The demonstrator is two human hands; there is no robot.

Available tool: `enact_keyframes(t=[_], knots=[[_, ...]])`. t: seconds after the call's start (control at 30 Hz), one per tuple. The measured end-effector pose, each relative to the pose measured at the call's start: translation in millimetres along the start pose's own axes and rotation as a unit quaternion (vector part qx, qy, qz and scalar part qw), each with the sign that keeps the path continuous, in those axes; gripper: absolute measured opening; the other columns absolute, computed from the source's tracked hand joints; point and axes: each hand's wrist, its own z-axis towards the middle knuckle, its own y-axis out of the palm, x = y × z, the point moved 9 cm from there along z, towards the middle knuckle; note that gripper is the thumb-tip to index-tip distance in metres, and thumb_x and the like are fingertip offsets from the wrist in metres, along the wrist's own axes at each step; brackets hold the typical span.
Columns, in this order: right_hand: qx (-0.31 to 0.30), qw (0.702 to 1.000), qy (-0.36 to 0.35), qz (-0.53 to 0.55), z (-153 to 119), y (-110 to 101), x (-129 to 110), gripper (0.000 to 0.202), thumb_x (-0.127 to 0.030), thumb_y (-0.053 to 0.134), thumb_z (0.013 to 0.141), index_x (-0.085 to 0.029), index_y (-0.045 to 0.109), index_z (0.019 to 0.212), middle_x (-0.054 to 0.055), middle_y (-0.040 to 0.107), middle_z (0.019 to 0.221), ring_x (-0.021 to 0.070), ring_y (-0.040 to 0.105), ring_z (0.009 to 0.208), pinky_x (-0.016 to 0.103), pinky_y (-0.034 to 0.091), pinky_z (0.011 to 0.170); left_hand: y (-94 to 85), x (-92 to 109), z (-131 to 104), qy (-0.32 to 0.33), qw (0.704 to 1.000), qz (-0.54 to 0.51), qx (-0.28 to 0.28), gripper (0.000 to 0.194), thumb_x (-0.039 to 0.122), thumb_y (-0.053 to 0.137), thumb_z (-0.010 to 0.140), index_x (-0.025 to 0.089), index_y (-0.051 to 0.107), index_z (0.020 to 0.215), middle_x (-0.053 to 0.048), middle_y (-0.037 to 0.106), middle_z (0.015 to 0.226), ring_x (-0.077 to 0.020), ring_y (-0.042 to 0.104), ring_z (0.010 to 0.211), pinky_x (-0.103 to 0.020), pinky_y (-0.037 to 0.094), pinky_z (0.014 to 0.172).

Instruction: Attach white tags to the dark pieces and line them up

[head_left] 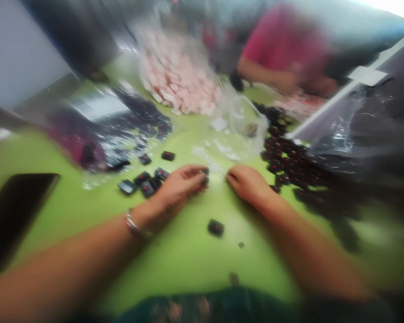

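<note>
My left hand [182, 184], a bracelet at its wrist, pinches a small black plastic part [206, 175] between thumb and fingers. Opposite it, my right hand [247, 181] has its fingers closed together over the table; whatever they may hold is hidden. Just beyond both hands lie scattered tiny white pieces [207, 157]. A black block with a red mark [216, 227] rests on the table nearer to me. Beside my left hand sits a loose cluster of similar black blocks [146, 185].
A heap of black parts [289, 163] spreads at the right. Clear plastic bags hold dark parts [131, 119] and pale pink pieces [178, 72]. A dark flat phone-like slab [18, 211] lies at the left. Across the green table [185, 264], a person in pink [286, 49] handles pale pieces.
</note>
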Motion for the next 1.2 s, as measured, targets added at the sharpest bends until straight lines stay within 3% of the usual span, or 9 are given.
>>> enact_keyframes(t=[0.3, 0.53, 0.67, 0.73, 0.87, 0.97, 1.1, 1.2], knots=[[0.021, 0.998, 0.044, 0.047, 1.6, -10.5, 22.6, 0.016, -0.015, 0.054, 0.081, -0.019, 0.069, 0.076, 0.006, 0.070, 0.079, 0.0178, 0.059, 0.069, 0.028, 0.041, 0.064, -0.9, -0.1, -1.3, -0.002, 1.000, 0.007, 0.003, 0.038, 0.028, 0.081, 0.065, 0.015, 0.068, 0.098, -0.004, 0.067, 0.076, -0.0125, 0.063, 0.064, -0.025, 0.048, 0.062], [0.011, 0.999, 0.001, 0.051, 0.3, -1.5, 6.3, 0.010, -0.022, 0.057, 0.084, -0.018, 0.066, 0.081, 0.006, 0.065, 0.084, 0.0173, 0.057, 0.074, 0.028, 0.042, 0.068, -1.0, -2.2, -0.2, -0.006, 1.000, 0.005, -0.008, 0.039, 0.027, 0.081, 0.065, 0.015, 0.069, 0.100, -0.004, 0.068, 0.078, -0.0132, 0.064, 0.067, -0.025, 0.049, 0.064], [0.017, 1.000, 0.005, 0.019, -0.8, 1.0, 3.2, 0.015, -0.016, 0.051, 0.085, -0.017, 0.064, 0.076, 0.007, 0.063, 0.079, 0.0172, 0.055, 0.071, 0.029, 0.041, 0.066, 2.2, -2.3, -0.8, -0.005, 1.000, -0.004, -0.029, 0.041, 0.026, 0.082, 0.065, 0.015, 0.069, 0.102, -0.007, 0.070, 0.086, -0.0149, 0.066, 0.073, -0.027, 0.051, 0.070], [0.037, 0.997, -0.010, 0.062, -1.9, -4.4, -1.8, 0.015, -0.014, 0.051, 0.083, -0.017, 0.063, 0.074, 0.006, 0.063, 0.076, 0.0165, 0.055, 0.070, 0.028, 0.042, 0.067, 3.4, -2.2, -1.4, -0.006, 0.999, -0.008, -0.037, 0.040, 0.026, 0.081, 0.066, 0.016, 0.069, 0.103, -0.008, 0.071, 0.088, -0.0152, 0.067, 0.074, -0.028, 0.051, 0.072], [0.108, 0.957, -0.044, 0.266, -9.4, -29.2, -18.4, 0.010, -0.015, 0.055, 0.081, -0.017, 0.062, 0.075, 0.002, 0.064, 0.073, 0.0134, 0.057, 0.069, 0.026, 0.045, 0.066, 4.7, -1.3, -2.1, -0.002, 0.999, -0.006, -0.043, 0.039, 0.025, 0.080, 0.068, 0.016, 0.069, 0.104, -0.007, 0.070, 0.088, -0.0153, 0.067, 0.074, -0.028, 0.051, 0.072], [0.105, 0.915, -0.026, 0.390, -14.6, -34.8, -29.4, 0.008, -0.019, 0.057, 0.082, -0.017, 0.063, 0.077, 0.000, 0.066, 0.073, 0.0117, 0.058, 0.067, 0.025, 0.046, 0.064, 8.4, -1.3, -3.0, 0.002, 0.998, -0.005, -0.058, 0.037, 0.023, 0.079, 0.069, 0.015, 0.068, 0.104, -0.007, 0.070, 0.090, -0.0153, 0.066, 0.076, -0.029, 0.052, 0.074], [0.096, 0.880, 0.010, 0.465, -17.1, -28.6, -35.1, 0.006, -0.019, 0.058, 0.082, -0.018, 0.063, 0.078, 0.000, 0.068, 0.076, 0.0122, 0.061, 0.071, 0.025, 0.049, 0.068, 14.4, -1.1, -5.5, 0.007, 0.997, 0.000, -0.079, 0.034, 0.022, 0.076, 0.072, 0.014, 0.068, 0.104, -0.009, 0.070, 0.095, -0.0138, 0.064, 0.076, -0.029, 0.051, 0.075], [0.088, 0.875, 0.014, 0.475, -15.6, -21.8, -35.5, 0.006, -0.021, 0.059, 0.081, -0.018, 0.064, 0.078, 0.000, 0.067, 0.076, 0.0126, 0.061, 0.072, 0.026, 0.049, 0.070, 15.9, -1.1, -6.5, 0.011, 0.996, 0.003, -0.084, 0.032, 0.021, 0.076, 0.073, 0.014, 0.069, 0.103, -0.009, 0.070, 0.097, -0.0127, 0.063, 0.078, -0.026, 0.050, 0.074]])
